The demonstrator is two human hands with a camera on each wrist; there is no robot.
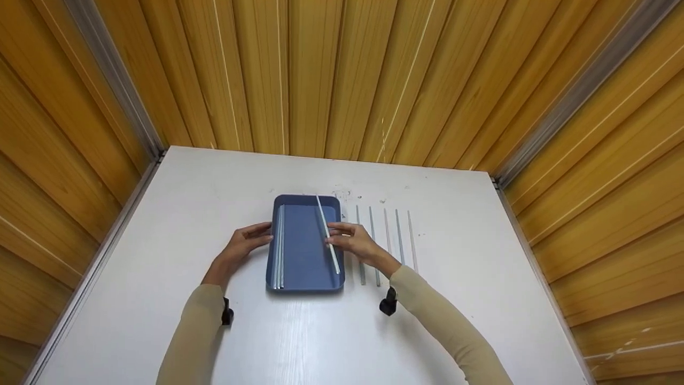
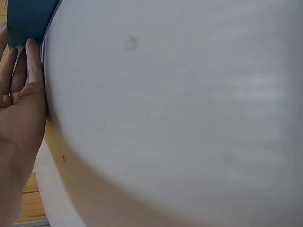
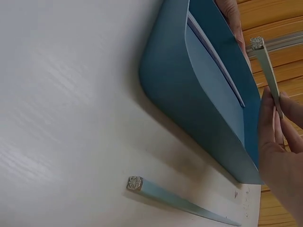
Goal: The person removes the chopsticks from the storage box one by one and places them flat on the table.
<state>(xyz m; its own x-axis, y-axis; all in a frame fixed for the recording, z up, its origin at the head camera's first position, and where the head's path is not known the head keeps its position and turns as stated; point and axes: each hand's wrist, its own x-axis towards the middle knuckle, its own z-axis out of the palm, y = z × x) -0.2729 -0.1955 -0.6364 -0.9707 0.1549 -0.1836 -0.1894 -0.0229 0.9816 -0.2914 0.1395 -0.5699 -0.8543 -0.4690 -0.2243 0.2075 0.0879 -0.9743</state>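
A blue rectangular tray lies on the white table, with several thin rods side by side along its left wall. My right hand pinches another thin rod near its middle, above the tray's right part. In the right wrist view this held rod is pale green and square, with a patterned silvery end, raised over the tray rim. At the tray's left side rests my left hand, fingertips against the outer wall. The left wrist view shows its fingers fairly straight at the tray wall.
Right of the tray several similar rods lie roughly parallel on the table, partly covered by my right forearm. Wood-patterned panels rise behind and at both sides. Small dark marks dot the tabletop behind the tray.
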